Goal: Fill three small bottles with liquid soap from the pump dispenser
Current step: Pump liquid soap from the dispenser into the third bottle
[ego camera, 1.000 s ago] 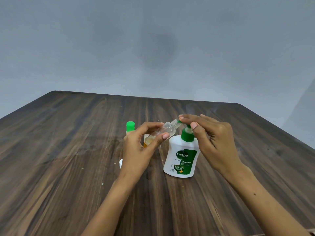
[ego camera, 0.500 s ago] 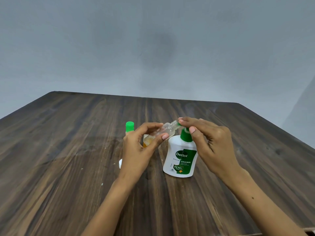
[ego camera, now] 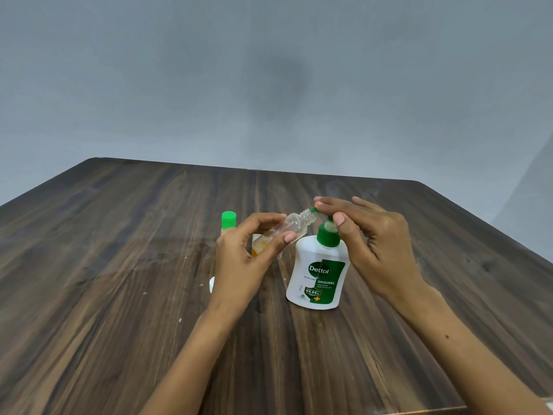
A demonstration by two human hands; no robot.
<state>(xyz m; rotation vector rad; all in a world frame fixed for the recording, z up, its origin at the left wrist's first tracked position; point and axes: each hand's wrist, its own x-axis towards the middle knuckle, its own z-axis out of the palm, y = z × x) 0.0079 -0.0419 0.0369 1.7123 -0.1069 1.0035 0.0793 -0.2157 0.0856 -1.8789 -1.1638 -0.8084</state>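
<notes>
With the left hand [ego camera: 242, 259] gripping the tilted small bottle [ego camera: 287, 229] at the nozzle of the pump dispenser [ego camera: 318, 271] mid-counter [ego camera: 119, 295], the right hand [ego camera: 374, 244], fingers straight on the pump head, should press slowly, mouth kept under the spout.

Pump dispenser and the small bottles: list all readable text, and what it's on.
"Dettol": green label of the white pump dispenser.
"ORIGINAL": same label, below the brand.
"99.99%": dark badge lower on that label.
Small lines under the brand, under "ORIGINAL", around the badge, and the round mark at the bottom: too small to read.
Clear bottle in the left hand and green-capped bottle: no text visible.
</notes>
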